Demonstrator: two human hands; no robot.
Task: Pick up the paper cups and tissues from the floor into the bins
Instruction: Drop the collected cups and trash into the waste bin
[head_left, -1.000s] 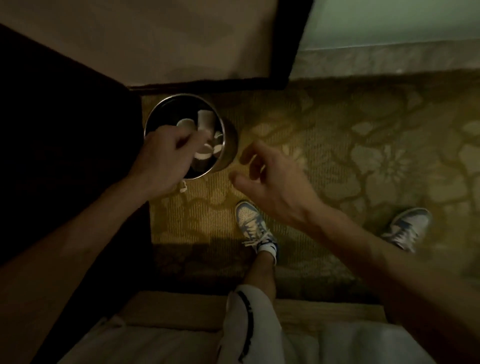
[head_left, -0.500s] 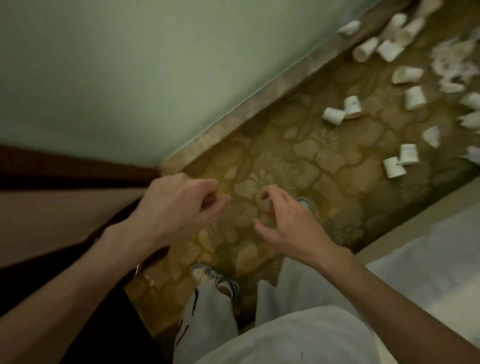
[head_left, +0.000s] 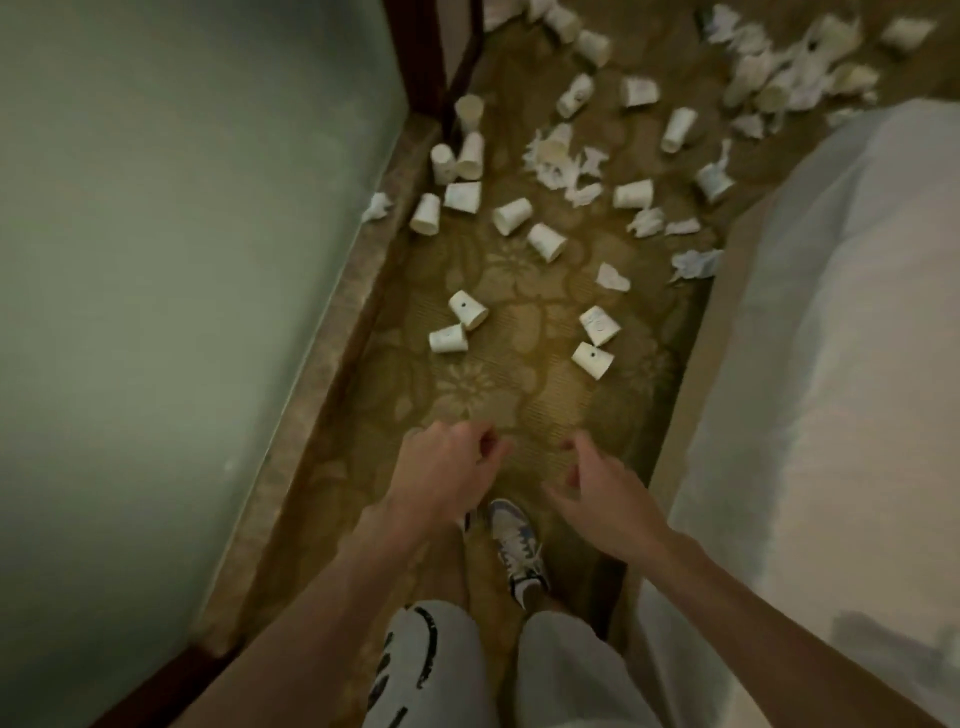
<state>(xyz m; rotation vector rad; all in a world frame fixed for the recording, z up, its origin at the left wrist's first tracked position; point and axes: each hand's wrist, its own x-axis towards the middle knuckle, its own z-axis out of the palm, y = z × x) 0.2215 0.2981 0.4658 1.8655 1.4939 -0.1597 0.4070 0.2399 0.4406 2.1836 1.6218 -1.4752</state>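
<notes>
Several white paper cups lie tipped over on the patterned carpet ahead. The nearest are a pair of cups on the left (head_left: 457, 325) and a pair of cups on the right (head_left: 596, 343). Crumpled white tissues (head_left: 563, 166) lie among more cups farther along, with another tissue heap (head_left: 779, 67) at the far right. My left hand (head_left: 441, 478) hangs with loosely curled fingers and holds nothing. My right hand (head_left: 597, 488) is relaxed and empty too. Both hands hover above bare carpet, short of the nearest cups. No bin is in view.
A pale green wall (head_left: 182, 260) with a stone skirting (head_left: 332, 364) runs along the left. A bed with white bedding (head_left: 831, 415) borders the right. The carpet strip (head_left: 509, 395) between them is narrow. My shoe (head_left: 514, 545) stands below my hands.
The view has swung from the metal bin, where my left hand was over it, round to the littered strip of carpet. Both hands are now empty and held out in front.
</notes>
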